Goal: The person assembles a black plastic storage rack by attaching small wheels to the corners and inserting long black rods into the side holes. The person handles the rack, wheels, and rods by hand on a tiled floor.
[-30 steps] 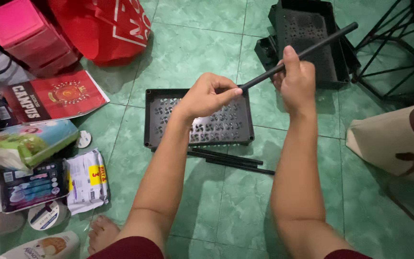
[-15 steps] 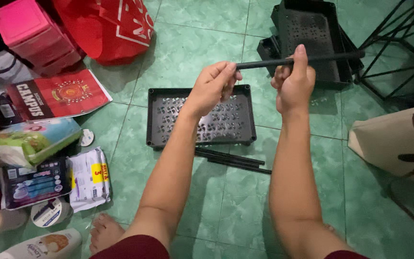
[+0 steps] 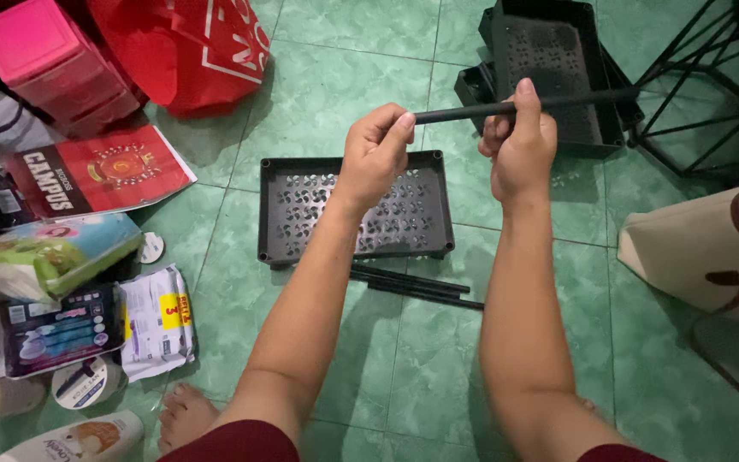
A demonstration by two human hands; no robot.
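Note:
A thin black rod (image 3: 459, 109) is held nearly level above the floor. My left hand (image 3: 375, 152) pinches its left end with thumb and fingers. My right hand (image 3: 519, 141) grips the rod near its middle, thumb on top; the rod's far end reaches right over a stack of black trays (image 3: 558, 64). Below my hands a black perforated tray (image 3: 354, 210) lies flat on the green tiled floor. Several more black rods (image 3: 416, 285) lie on the tiles just in front of that tray.
At left lie a pink plastic drawer box (image 3: 49, 60), a red bag (image 3: 190, 47), a red booklet (image 3: 100, 171), wipe packs (image 3: 53, 257) and a lotion bottle (image 3: 74, 441). A black wire frame (image 3: 703, 94) stands at upper right, a beige bag (image 3: 703, 252) at right. My foot (image 3: 186, 411) rests bottom left.
The rod has swung from a slant to nearly level and risen. My left hand has lifted with its end; my right hand has stayed around the rod.

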